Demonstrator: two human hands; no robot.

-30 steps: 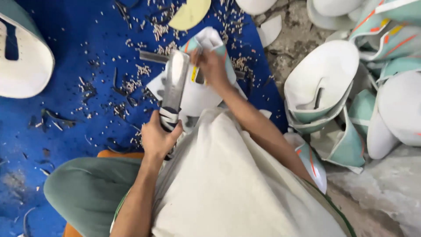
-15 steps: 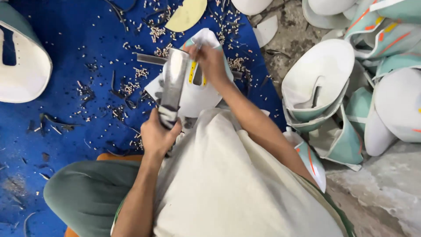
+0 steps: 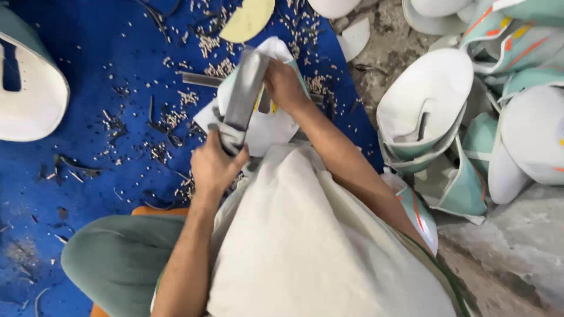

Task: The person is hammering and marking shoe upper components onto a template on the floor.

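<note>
Blue sheeting [image 3: 88,117] covers the floor in front of you, and everything here sits in relation to it. Near the middle of its far half your left hand [image 3: 214,167] is closed tight around the wrapped handle of a grey metal blade [image 3: 244,88], a long flat tool that slants up and away from your fist. Your right hand [image 3: 283,85] is curled over the top of a white moulded piece [image 3: 267,120] with teal edging and a small yellow mark; the fingers grip its upper edge, and the blade lies across it, touching or nearly touching the piece just left of that hand. The piece itself rests over the sheeting close to its right border, partly hidden by your arms and by the pale cloth [image 3: 317,252] across your lap.

Small pale shavings [image 3: 205,44] and dark scraps [image 3: 158,126] are scattered over the sheeting around the piece, thickest toward the far side. A yellowish disc [image 3: 249,17] lies at the far edge of the sheeting, and a large white curved shell [image 3: 26,94] sits on its left side. Off the sheeting to the right, on bare dusty ground, a pile of white and teal shells [image 3: 446,117] is heaped, some with orange stripes.
</note>
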